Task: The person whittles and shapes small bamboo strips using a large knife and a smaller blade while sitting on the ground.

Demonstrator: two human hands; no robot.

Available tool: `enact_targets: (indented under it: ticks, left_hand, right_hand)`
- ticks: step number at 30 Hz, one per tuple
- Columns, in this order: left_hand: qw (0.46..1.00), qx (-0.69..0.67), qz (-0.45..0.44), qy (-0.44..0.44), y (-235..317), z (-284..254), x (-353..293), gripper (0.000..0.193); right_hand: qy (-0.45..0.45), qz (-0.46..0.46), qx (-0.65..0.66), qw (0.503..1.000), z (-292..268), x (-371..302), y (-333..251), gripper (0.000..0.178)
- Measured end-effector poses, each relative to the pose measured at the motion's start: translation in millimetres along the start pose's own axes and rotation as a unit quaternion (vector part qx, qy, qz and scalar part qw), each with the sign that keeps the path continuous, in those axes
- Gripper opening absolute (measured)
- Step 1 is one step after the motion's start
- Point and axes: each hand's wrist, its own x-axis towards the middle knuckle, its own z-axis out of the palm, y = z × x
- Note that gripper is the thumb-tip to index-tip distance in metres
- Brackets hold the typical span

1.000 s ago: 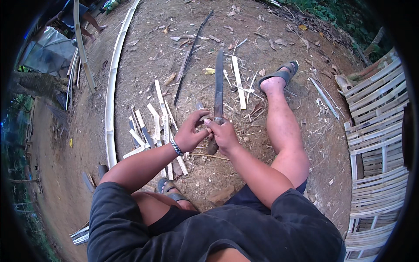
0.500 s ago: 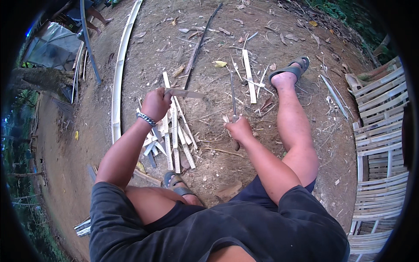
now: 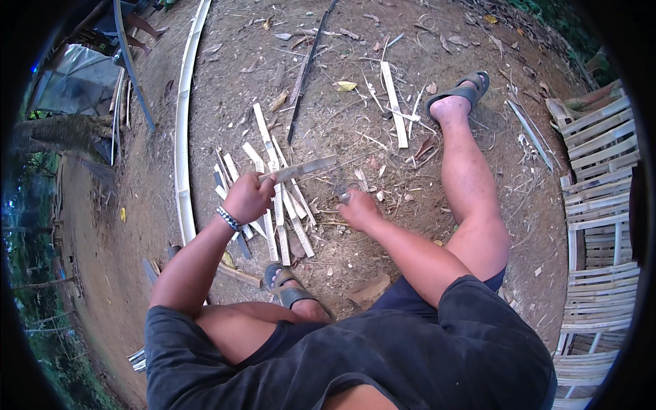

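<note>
My left hand (image 3: pixel 249 196) is closed around one end of a flat bamboo strip (image 3: pixel 304 167), whose free end points right and slightly away from me. A little to the right, my right hand (image 3: pixel 361 210) grips a long knife by its handle; the blade is a motion blur, so its exact position is hard to make out. Beneath and beside my left hand lies a loose pile of pale split bamboo strips (image 3: pixel 281 232), crossing one another on the ground.
A long split bamboo length (image 3: pixel 183 130) lies on the left, and a dark thin strip (image 3: pixel 309 72) farther ahead. One pale strip (image 3: pixel 394 102) lies near my right sandal (image 3: pixel 459 94). A slatted bamboo structure (image 3: pixel 601 212) stands at right. Another person's leg (image 3: pixel 145 27) shows far left.
The bamboo strip's free end has tilted up and away. My right hand has moved left and slightly nearer, and the knife blade has swung from pointing straight ahead into a blur.
</note>
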Motion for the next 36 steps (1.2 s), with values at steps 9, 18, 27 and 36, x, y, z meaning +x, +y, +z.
enact_targets:
  ticks: [9, 18, 27, 36]
  left_hand:
    - [0.999, 0.013, 0.024, 0.03, -23, 21, -19, 0.047]
    - [0.996, -0.07, -0.011, 0.058, -22, 18, -5, 0.049]
    - [0.992, -0.1, 0.006, 0.076, -19, 22, 5, 0.052]
    - [0.982, -0.17, -0.03, 0.076, -21, 20, 0, 0.046]
  right_hand:
    - [-0.032, -0.04, -0.065, 0.997, 11, 31, 9, 0.036]
    - [-0.027, -0.01, -0.063, 0.998, 6, 38, 29, 0.046]
    - [0.003, 0.006, -0.085, 0.996, -1, 51, 64, 0.044]
    - [-0.026, 0.027, -0.14, 0.989, 0, 60, 79, 0.03]
